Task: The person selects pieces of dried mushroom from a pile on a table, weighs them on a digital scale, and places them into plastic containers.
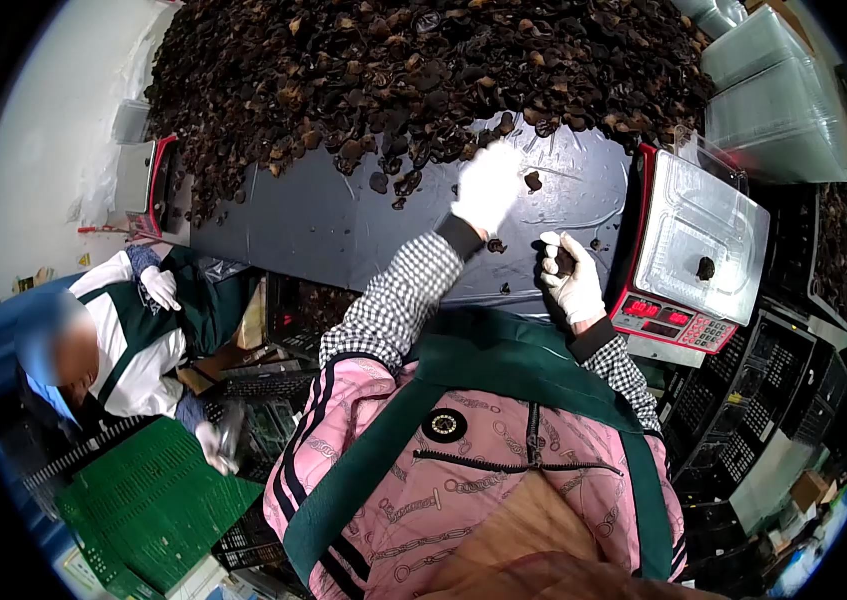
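My left hand, in a white glove, is over the dark table surface at the near edge of a large heap of dark, dried-looking fungus pieces. Glare and blur hide its finger shape. My right hand, also gloved, is closer to me, its fingers curled around a dark fungus piece. Loose pieces lie around the hands, one just right of my left hand. To the right, a red scale bears a clear plastic container with one dark piece in it.
Stacked clear containers stand at the back right. Black crates are at the lower right. A second red scale is at the left. A co-worker's gloved hands show at the left, near a green crate.
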`<state>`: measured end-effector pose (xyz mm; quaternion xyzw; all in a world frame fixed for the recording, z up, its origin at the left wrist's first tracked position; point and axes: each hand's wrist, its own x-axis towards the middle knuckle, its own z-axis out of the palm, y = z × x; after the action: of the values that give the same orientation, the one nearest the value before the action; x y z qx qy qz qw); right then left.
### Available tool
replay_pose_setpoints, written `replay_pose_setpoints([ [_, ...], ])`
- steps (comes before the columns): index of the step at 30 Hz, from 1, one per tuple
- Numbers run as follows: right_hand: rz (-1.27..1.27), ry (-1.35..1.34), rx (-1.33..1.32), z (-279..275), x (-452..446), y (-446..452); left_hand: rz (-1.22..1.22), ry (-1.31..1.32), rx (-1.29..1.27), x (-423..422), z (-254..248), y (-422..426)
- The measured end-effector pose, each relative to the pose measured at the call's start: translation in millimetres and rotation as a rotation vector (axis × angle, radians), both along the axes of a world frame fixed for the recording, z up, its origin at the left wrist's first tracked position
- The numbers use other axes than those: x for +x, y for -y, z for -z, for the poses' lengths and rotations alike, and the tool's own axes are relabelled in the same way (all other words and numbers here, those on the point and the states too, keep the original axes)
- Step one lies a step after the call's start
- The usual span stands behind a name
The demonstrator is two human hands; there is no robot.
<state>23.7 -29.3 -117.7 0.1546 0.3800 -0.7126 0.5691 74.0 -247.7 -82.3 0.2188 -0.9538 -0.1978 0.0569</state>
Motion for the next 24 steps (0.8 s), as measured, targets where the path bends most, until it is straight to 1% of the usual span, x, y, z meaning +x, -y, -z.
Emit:
replay_pose_setpoints([
  [1,-0.017,0.020,-0.046,6.5,0.8,0.1,-0.096,-0.050,-0.072,-2.0,4.7,17.6],
  [3,-0.004,0.006,-0.077,-2.8,6.6,6.7,-0.119,-0.146,-0.108,-4.2,25.1,39.9],
  [4,0.004,-0.001,-0.094,-8.6,9.2,10.2,-0.087,-0.053,-0.019,-1.4,34.1,46.0],
  [5,0.010,-0.007,-0.079,-13.7,9.9,12.7,-0.014,-0.038,-0.035,3.3,34.9,46.9],
  [7,0.025,-0.015,-0.049,-20.3,12.1,14.7,0.024,-0.025,-0.035,13.9,46.4,36.7],
  [9,0.041,-0.004,-0.060,-16.0,12.9,11.0,0.050,-0.049,0.017,30.0,37.1,19.8],
  [11,0.050,0.017,-0.043,-15.6,15.1,7.5,0.063,-0.137,0.093,36.8,35.2,14.4],
  [13,0.046,0.022,-0.058,-11.4,17.2,6.0,-0.040,-0.059,0.176,22.4,4.6,16.4],
  [14,0.040,0.021,-0.061,-11.3,16.7,6.0,-0.062,-0.168,0.167,14.3,10.0,22.1],
  [15,0.031,0.017,-0.064,-11.0,15.4,5.7,-0.072,-0.209,0.140,3.6,2.6,26.3],
  [17,0.016,0.009,-0.099,-11.5,14.8,7.1,-0.067,-0.329,0.056,-21.6,19.8,39.9],
  [19,0.012,0.009,-0.094,-17.7,13.9,9.6,-0.076,-0.245,-0.052,-42.2,31.6,47.1],
  [20,0.008,0.047,-0.142,-10.6,12.1,7.0,-0.018,-0.329,-0.181,-50.6,61.8,54.5],
  [23,0.040,0.082,-0.202,-22.9,9.3,6.7,-0.003,-0.237,-0.076,-54.4,52.3,43.8],
  [24,0.031,0.056,-0.208,-23.5,7.7,4.1,0.047,-0.311,-0.001,-49.3,30.2,29.1],
])
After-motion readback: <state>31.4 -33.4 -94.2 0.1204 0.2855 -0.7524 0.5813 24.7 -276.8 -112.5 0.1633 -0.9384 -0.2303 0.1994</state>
